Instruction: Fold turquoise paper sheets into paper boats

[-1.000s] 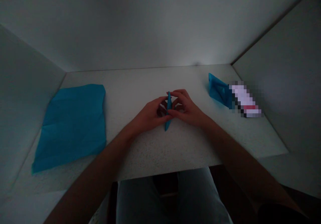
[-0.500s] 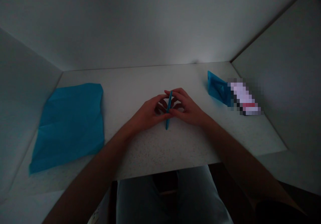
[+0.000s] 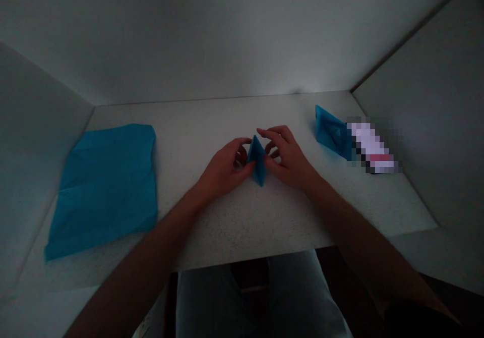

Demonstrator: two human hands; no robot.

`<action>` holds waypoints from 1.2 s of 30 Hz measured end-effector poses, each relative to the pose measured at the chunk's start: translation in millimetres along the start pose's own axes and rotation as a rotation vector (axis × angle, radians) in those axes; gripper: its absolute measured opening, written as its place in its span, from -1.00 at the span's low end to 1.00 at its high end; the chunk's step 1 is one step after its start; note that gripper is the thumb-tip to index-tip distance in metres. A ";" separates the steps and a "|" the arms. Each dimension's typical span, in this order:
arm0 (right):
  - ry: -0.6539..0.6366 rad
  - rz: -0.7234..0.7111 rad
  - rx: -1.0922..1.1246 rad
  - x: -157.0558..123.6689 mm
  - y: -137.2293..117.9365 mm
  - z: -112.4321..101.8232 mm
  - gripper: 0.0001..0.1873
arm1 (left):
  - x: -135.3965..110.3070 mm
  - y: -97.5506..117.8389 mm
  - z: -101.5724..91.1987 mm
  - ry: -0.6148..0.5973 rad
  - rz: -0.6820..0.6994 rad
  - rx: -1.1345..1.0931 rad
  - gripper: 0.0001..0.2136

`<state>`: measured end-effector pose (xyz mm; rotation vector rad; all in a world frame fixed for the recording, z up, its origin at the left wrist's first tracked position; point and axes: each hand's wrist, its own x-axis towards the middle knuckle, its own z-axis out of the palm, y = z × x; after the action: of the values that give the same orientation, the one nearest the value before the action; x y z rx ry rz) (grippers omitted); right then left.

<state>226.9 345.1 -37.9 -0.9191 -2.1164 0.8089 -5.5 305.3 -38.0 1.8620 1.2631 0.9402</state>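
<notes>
A small folded piece of blue paper point(image 3: 257, 160) stands on edge at the middle of the white table point(image 3: 234, 217). My left hand point(image 3: 224, 169) pinches its left side with fingers closed. On the other side my right hand point(image 3: 286, 156) grips the paper between thumb and fingers. The light is dim and the fold's fine detail is hard to make out.
A stack of flat blue paper sheets point(image 3: 106, 186) lies at the table's left. A folded blue paper figure point(image 3: 330, 131) stands at the back right beside a blurred white object point(image 3: 372, 146). White walls enclose the table on three sides. My legs show below the front edge.
The folded paper has spread from a thin edge-on sliver into a wider triangular shape. Both hands have shifted slightly up and away on the table.
</notes>
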 end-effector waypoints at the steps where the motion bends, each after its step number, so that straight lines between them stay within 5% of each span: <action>1: 0.009 0.006 -0.017 0.3 -1.0 0.4 -0.32 | -0.1 1.5 0.0 0.015 -0.002 0.020 -0.58; 7: 0.107 -0.047 -0.175 4.6 -10.8 -0.9 -0.85 | -1.7 11.0 -2.8 0.163 0.069 0.328 -0.80; 17: 0.118 -0.067 -0.303 6.1 -20.1 -1.3 -0.70 | -4.8 20.4 -1.6 0.166 0.077 0.609 -0.65; 28: 0.191 -0.057 -0.258 7.6 -7.0 -5.8 -0.70 | 0.3 9.7 -10.5 0.124 -0.136 0.325 -0.69; 36: 0.027 0.073 -0.131 7.8 2.5 -3.0 -0.54 | 0.2 8.3 -10.8 0.284 -0.121 0.189 -0.73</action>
<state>226.2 353.5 -35.4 -1.0747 -2.1432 0.6963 -11.0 304.6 -25.5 1.8134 1.6672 1.0778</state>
